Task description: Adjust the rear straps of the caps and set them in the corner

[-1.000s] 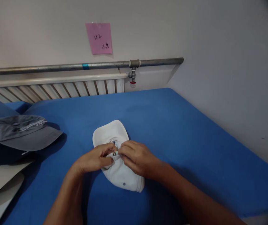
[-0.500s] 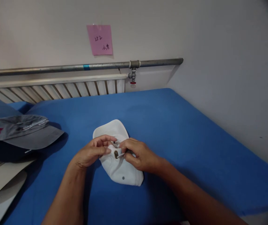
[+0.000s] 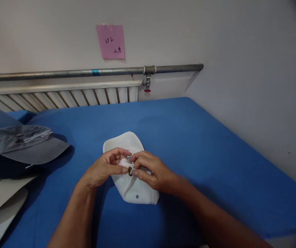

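Observation:
A white baseball cap [image 3: 140, 189] lies on the blue surface in front of me, its brim pointing away. At its back, my left hand [image 3: 106, 167] pinches the strap area, with the thumb beside a brass-coloured buckle [image 3: 130, 171]. From the other side my right hand [image 3: 154, 171] grips the white strap end at that buckle between thumb and fingers. Fingertips of both hands nearly meet and hide part of the strap. A small grey dot [image 3: 137, 196] shows on the cap's crown.
To the left, a grey cap [image 3: 21, 141] tops a pile with a dark cap [image 3: 5, 167] and pale brims [image 3: 5, 196]. The blue-covered surface [image 3: 202, 148] runs back to a white radiator [image 3: 79, 98] and metal pipe [image 3: 67, 74]. A pink note [image 3: 111, 42] hangs on the wall.
My right thumb has come closer to the buckle, and the strap end shows less. My left thumb has shifted right, against the buckle. The cap stays almost in place.

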The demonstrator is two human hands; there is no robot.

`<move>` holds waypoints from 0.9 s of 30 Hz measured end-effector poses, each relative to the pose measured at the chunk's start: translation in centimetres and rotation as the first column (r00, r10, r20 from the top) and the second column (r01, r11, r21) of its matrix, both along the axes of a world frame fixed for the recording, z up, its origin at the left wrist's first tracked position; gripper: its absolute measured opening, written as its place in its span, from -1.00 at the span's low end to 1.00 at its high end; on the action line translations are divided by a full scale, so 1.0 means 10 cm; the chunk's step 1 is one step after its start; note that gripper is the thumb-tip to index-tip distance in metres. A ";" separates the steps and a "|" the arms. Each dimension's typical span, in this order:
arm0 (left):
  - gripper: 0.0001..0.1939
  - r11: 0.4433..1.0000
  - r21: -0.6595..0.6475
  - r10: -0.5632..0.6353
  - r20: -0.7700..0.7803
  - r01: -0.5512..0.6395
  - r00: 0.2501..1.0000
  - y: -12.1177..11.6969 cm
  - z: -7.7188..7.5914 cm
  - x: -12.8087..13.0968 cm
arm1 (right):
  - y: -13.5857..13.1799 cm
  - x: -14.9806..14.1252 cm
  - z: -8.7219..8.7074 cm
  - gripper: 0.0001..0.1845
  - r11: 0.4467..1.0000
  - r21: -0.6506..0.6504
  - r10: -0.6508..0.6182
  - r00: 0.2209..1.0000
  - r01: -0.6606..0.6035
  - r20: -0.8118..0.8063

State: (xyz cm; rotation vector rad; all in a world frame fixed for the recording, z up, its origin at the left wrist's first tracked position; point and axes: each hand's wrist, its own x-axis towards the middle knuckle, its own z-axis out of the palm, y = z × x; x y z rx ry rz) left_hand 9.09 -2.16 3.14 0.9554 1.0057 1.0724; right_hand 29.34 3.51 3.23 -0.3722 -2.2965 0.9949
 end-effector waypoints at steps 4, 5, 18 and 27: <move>-0.58 0.999 0.040 -0.021 0.037 0.020 0.999 -0.01 0.02 0.03 | -0.01 -0.01 -0.02 -0.90 0.998 0.024 -0.061 0.998 0.061 0.007; -0.59 0.999 0.046 -0.027 0.046 0.025 0.999 -0.01 0.02 0.04 | -0.01 -0.02 -0.04 -0.89 0.997 0.034 -0.071 0.997 0.071 0.001; -0.63 0.995 0.060 0.076 -0.010 -0.075 0.997 0.01 -0.05 0.11 | 0.00 0.00 -0.05 -0.90 0.990 0.123 -0.078 0.996 0.072 0.043; -0.66 0.995 0.035 0.093 -0.050 -0.091 0.994 0.01 -0.03 0.11 | -0.01 -0.01 -0.10 -0.91 0.997 0.035 -0.070 0.996 0.071 -0.049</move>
